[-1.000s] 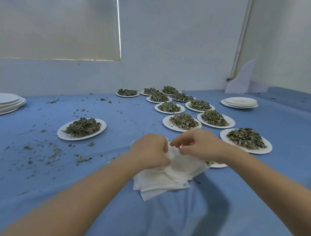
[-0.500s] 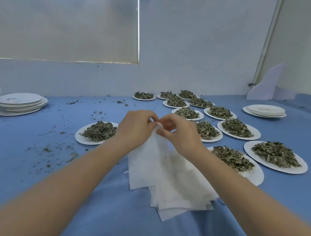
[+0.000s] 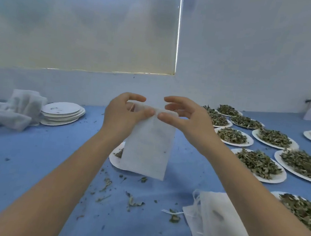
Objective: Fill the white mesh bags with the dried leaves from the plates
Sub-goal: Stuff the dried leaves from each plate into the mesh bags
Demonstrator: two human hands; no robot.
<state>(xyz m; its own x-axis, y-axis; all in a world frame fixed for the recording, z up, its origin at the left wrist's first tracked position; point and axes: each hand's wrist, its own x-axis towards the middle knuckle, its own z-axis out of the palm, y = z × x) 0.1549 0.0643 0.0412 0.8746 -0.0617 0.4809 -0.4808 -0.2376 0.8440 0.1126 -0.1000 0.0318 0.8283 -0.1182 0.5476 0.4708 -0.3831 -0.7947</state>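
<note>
Head view: I now have one white mesh bag (image 3: 148,146) lifted clear of the bag stack (image 3: 221,228), which lies on the blue cloth (image 3: 19,170) below and to the right of it. Half a second ago both my hands were down on that stack, working at a top edge; now a single bag hangs free in the air. My left hand (image 3: 123,117) pinches the bag's upper rim between thumb and fingers, and my right hand (image 3: 185,117) pinches the same rim just beside it, its other fingers spread. I judge I'm parting the mouth before filling. Directly behind the bag sits a partly hidden plate (image 3: 115,159); the plates of dried leaves (image 3: 258,162) spread to the bag's right, and empty plates (image 3: 62,113) are stacked to its left.
</note>
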